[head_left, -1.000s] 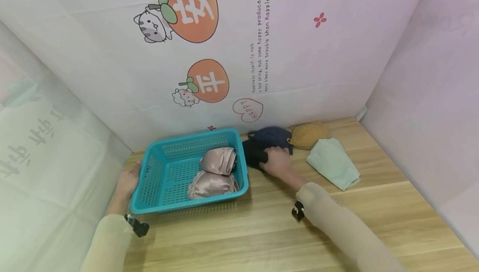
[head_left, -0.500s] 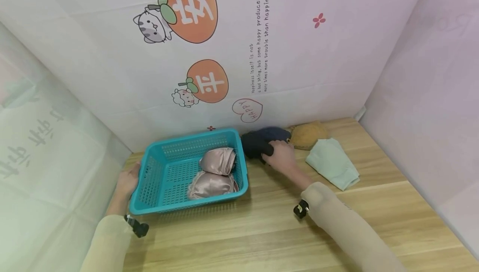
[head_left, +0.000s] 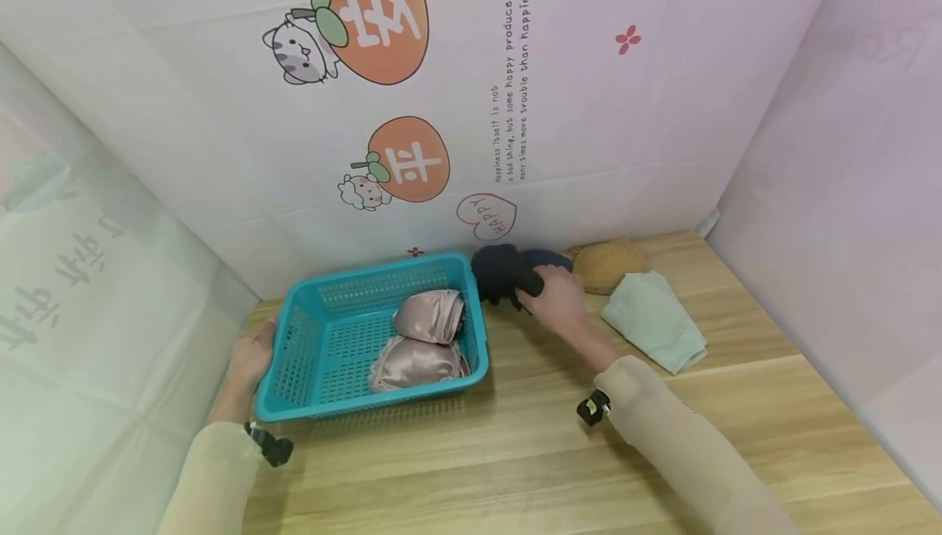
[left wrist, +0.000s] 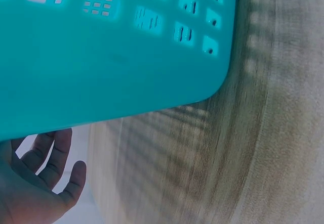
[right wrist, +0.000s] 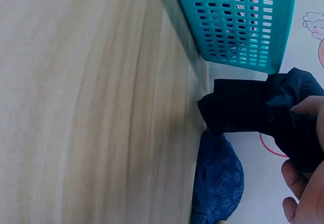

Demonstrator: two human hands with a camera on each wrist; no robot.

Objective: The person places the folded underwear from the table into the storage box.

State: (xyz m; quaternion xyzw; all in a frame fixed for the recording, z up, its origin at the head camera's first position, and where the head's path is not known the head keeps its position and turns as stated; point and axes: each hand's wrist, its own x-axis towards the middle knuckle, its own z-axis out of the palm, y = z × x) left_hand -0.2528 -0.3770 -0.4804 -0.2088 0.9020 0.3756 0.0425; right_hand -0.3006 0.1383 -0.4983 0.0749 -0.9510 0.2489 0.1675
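Note:
My left hand [head_left: 252,355] holds the left end of a turquoise perforated plastic basket [head_left: 324,281]. In the left wrist view its fingers [left wrist: 59,153] bend up behind the rim, and the thumb is mostly hidden. Two satin cups of a pale pink bra [head_left: 430,318] lie inside the basket, toward its right end. Just right of the basket, my right hand [head_left: 555,299] pinches a black folded garment [head_left: 496,273] between thumb and fingers. The right wrist view shows the garment bunched at the grip, its flat folded end hanging over a navy patterned bra [right wrist: 217,178].
Along the back of the wooden table [head_left: 530,445], a mustard bra [head_left: 607,265] lies to the right of the navy one. A mint-green folded cloth [head_left: 655,321] is in front of it. Printed white sheets [head_left: 574,110] wall the table at the back and sides.
The right hand has lifted the black garment off the table and turned it upward and slightly right, covering more of the navy bra. The left hand and basket have stayed put.

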